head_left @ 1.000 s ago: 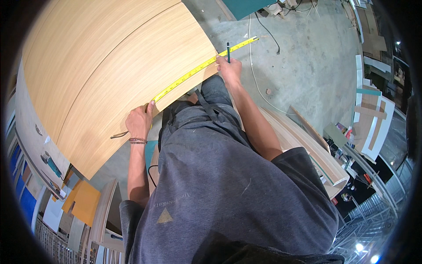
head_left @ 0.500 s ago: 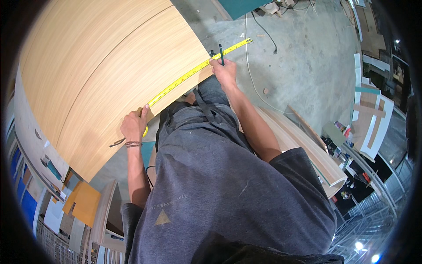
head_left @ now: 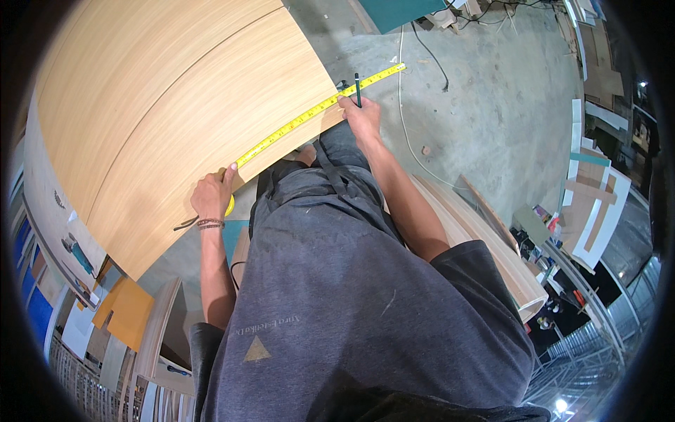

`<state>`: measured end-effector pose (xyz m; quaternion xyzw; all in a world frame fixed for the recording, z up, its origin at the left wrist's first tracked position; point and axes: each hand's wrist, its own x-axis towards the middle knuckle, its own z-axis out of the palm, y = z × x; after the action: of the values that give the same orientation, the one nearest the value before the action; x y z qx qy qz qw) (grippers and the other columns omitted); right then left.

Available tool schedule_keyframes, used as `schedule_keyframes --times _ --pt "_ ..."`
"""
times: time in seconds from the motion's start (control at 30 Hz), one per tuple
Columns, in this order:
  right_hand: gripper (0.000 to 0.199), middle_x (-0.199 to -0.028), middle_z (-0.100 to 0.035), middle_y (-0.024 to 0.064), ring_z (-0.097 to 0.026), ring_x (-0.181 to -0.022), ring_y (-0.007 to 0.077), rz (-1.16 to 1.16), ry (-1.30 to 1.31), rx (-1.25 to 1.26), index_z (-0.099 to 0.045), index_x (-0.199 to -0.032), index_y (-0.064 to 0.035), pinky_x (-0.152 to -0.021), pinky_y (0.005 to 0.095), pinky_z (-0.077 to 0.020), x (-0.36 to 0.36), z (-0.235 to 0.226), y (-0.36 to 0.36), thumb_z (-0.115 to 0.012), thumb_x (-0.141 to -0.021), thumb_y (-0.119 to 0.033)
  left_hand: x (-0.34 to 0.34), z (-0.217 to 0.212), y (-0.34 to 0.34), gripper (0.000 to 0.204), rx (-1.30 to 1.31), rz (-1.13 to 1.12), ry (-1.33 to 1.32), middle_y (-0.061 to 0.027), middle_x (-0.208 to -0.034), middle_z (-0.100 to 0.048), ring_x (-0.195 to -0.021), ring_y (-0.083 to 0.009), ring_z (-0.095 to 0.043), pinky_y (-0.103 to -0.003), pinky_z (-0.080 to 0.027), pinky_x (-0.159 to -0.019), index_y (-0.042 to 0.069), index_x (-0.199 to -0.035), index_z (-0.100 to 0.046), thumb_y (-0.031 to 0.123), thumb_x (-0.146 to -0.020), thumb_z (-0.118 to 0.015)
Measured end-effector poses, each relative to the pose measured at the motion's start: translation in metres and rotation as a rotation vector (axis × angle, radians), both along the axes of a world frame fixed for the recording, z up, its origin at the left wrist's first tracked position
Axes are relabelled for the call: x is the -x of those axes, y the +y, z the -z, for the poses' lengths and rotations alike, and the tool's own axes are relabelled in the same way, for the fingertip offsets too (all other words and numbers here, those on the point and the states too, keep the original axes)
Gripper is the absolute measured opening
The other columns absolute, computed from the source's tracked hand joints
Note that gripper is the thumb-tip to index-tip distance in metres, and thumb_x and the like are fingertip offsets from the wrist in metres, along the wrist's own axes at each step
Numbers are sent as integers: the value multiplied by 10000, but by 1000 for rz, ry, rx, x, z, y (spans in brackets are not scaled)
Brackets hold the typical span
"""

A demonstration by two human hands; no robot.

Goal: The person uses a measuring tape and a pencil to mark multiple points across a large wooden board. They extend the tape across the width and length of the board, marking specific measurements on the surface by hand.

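A yellow tape measure point(head_left: 287, 129) stretches across a pale wood-grain panel point(head_left: 197, 105), near its closest edge, and its tip juts past the panel's right corner over the floor. My left hand point(head_left: 209, 195) is closed around the tape's case, with the thumb on the blade; only a yellow bit of the case shows below the fingers. At the panel's right corner, my right hand point(head_left: 364, 118) pinches the blade against the edge. A dark pencil point(head_left: 358, 90) stands up from between that hand's fingers. A long groove runs across the panel, farther from me.
Cables point(head_left: 402, 105) lie on the concrete floor point(head_left: 485, 98) at right. Stacked wooden boards point(head_left: 485, 243) stand behind my right arm. A green power tool point(head_left: 79, 254) rests on a pale surface at far left. An orange board point(head_left: 126, 309) is at lower left.
The view has shifted slightly. Both hands keep their places on the tape, and the tape's protruding end has twisted a little, showing more of its yellow face.
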<state>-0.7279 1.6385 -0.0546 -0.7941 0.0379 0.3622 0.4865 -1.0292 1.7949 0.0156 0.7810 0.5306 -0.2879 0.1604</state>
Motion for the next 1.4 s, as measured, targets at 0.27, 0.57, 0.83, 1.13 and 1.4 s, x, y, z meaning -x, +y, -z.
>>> schedule_keyframes --times 0.27,0.57,0.83,1.13,1.4 --pt "249 -692 -620 26 -525 -606 80 9 33 -22 -693 -833 6 -547 248 -376 -1 2 -2 -760 -793 -230 1 1 2 623 30 29 36 -178 -897 -712 -887 -390 -684 -495 -534 -721 174 -1038 -740 680 -949 -389" --pt "223 -729 -639 25 -422 -515 74 89 -5 55 -696 -844 -38 -472 260 -310 -29 -2 -18 -717 -809 -258 -3 0 1 607 0 32 25 -176 -870 -716 -861 -384 -694 -487 -542 -717 169 -994 -758 678 -933 -433" --pt "225 -854 -712 67 -320 -456 26 98 78 -49 -658 -952 -60 -388 220 -213 -81 2 -35 -717 -833 -241 -2 2 3 599 12 54 24 -163 -923 -719 -867 -367 -693 -488 -536 -715 200 -1038 -751 689 -930 -422" --pt "205 -804 -711 37 -376 -497 49 -33 216 -116 -690 -917 -28 -437 254 -252 -102 -1 -38 -731 -819 -204 0 -2 -3 597 -13 6 79 -181 -900 -704 -874 -367 -689 -485 -538 -722 194 -1072 -744 683 -931 -431" --pt "181 -795 -692 1 -344 -468 20 -64 198 -128 -669 -945 -68 -404 220 -226 -103 16 -39 -725 -831 -196 -4 -3 -2 606 5 16 76 -180 -894 -702 -874 -376 -684 -484 -537 -725 173 -1013 -739 678 -943 -412"
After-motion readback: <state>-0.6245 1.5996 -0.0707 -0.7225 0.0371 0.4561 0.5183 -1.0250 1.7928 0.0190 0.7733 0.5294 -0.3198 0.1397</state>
